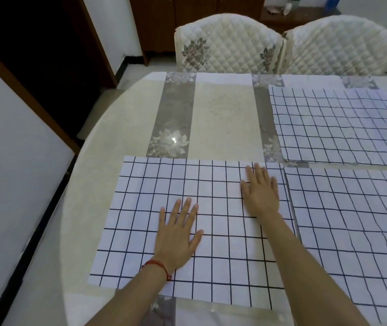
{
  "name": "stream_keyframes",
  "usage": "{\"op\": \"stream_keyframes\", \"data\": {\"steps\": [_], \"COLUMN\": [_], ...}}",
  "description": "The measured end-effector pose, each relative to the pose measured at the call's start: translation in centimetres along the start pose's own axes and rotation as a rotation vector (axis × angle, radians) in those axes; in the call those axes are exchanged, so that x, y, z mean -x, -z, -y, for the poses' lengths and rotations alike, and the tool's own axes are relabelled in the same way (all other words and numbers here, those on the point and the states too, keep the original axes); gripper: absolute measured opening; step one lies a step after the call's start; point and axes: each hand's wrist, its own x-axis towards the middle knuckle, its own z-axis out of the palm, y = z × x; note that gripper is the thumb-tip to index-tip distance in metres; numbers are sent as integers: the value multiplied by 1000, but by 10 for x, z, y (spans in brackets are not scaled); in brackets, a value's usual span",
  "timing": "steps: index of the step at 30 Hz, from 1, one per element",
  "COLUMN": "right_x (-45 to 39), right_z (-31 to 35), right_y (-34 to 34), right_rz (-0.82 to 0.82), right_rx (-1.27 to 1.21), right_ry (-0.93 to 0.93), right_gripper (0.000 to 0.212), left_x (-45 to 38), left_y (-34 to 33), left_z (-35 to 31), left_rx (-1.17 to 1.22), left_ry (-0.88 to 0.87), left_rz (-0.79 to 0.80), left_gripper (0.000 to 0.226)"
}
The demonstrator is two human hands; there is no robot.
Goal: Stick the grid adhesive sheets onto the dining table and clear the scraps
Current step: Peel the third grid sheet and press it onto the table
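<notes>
**Figure: Both palms flat on the near-left grid sheet, with points of risk**

Nearest the viewer, the left hand [178, 234] lies flat with fingers spread and straight on the near-left grid sheet [140, 222], holding nothing; a red bracelet [157, 267] circles its wrist. Further in, the right hand [260, 191] lies likewise flat, fingers extended toward the sheet's far right corner, also gripping nothing. The hands are apart, both on the same sheet, which lies toward the near edge of the dining table [122, 128], its left edge close to the table's curved left rim.

Touching or just beside its right edge lies the near-right grid sheet [352, 208], whose lines look wavy, suggesting ripples. Toward the far right corner a third grid sheet [338, 123] lies apart from both, its near edge seeming slightly raised.

Probable step: smoothing the near-left sheet down. Risks, as judged from this view:

- Air pockets or creases, if pressure runs from the edges inward rather than from the centre outward.
- Skewing, if the two palms push in different directions before the adhesive bonds.
- An overlap or a gap at the seam with the near-right sheet, should the sheet creep rightward.
- Lifting at the left corners, which neither hand covers.

No scraps are visible. Beyond the far edge stand two quilted chairs [225, 43].
</notes>
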Motion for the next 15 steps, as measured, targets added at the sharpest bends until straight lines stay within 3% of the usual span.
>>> {"op": "stream_keyframes", "data": {"steps": [3, 7, 9, 15], "right_x": [16, 67, 83, 87], "right_z": [12, 59, 62, 20], "right_y": [0, -25, -36, -27], "right_rz": [-70, -23, 22, -29], "right_rx": [-15, -66, -22, 6], "right_ry": [-58, 230, 271, 52], "right_gripper": [55, 54, 55, 57], "left_x": [0, -1, 0, 0], "left_y": [0, 0, 1, -2], "left_z": [1, 0, -1, 1], "left_rx": [-9, -32, -47, 8], "left_ry": [-5, 3, 2, 18], "left_rz": [-2, 19, 25, 36], "left_gripper": [64, 63, 63, 64]}}
